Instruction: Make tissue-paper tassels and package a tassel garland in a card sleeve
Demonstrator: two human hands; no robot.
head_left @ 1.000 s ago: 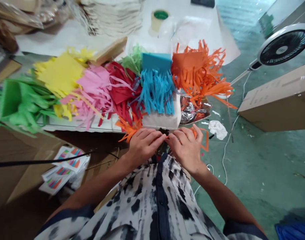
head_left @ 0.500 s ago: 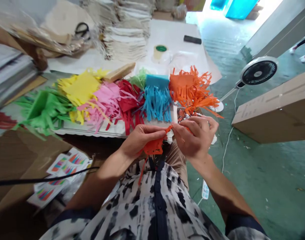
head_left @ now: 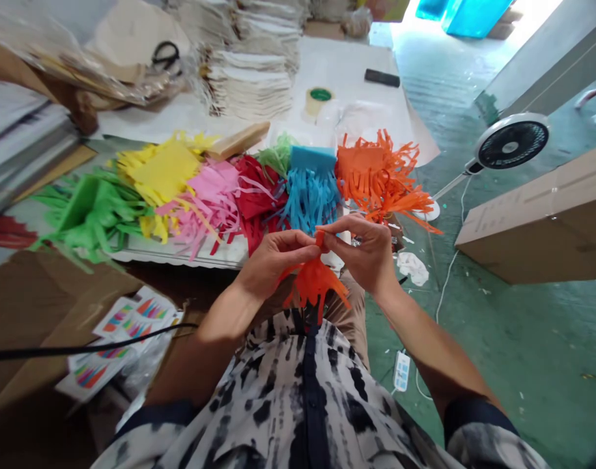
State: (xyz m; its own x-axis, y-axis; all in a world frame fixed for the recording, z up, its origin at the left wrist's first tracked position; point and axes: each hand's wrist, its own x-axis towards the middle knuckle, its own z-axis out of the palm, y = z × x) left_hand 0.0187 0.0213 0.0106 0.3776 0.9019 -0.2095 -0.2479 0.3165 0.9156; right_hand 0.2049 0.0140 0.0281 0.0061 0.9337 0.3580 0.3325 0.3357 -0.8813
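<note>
An orange paper tassel [head_left: 318, 283] hangs between my hands over my lap, its cut strips spread downward. Its narrow top is pinched by the fingers of my left hand [head_left: 277, 260]. On the other side, my right hand [head_left: 363, 251] also closes its thumb and fingertips on that top. Just beyond, along the table's front edge, lie fringed paper bundles: orange [head_left: 370, 169], blue [head_left: 311, 189], red [head_left: 253, 192], pink [head_left: 212, 195], yellow [head_left: 165, 169] and green [head_left: 90, 208].
On the table are a tape roll [head_left: 320, 101], a dark bar-shaped object [head_left: 382, 77], scissors [head_left: 165, 56], a wooden piece [head_left: 241, 140] and stacked off-white bundles [head_left: 251, 81]. A fan [head_left: 512, 143] and a cardboard box [head_left: 542, 221] stand to the right. Below left, an open box holds printed cards [head_left: 126, 326].
My right hand has shifted left and up, and both hands now meet at the tassel's top. The orange paper, bunched before, now hangs with its strips fanned out.
</note>
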